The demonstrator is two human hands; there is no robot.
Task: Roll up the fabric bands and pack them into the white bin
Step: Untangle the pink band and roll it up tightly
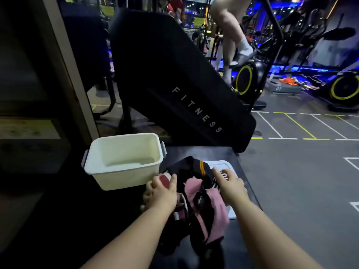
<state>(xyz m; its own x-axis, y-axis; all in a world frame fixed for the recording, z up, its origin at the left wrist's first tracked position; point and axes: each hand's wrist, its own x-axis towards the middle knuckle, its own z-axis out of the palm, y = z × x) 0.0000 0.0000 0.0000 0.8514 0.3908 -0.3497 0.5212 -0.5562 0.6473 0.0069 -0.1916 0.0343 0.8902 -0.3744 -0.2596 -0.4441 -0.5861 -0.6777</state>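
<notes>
Left hand (160, 193) at lower centre, fingers curled round a dark red band (164, 180), just beside the white bin (120, 179) (centre left of frame), right hand (231, 184) straight-fingered and holding nothing, over the right edge of the heap of fabric bands (206, 204) lying between both hands.

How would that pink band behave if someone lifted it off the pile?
Probably floppy: the pink band lies draped in soft folds. Likely light, being thin cloth. It may drag neighbours along: a black band crosses over it.
</notes>
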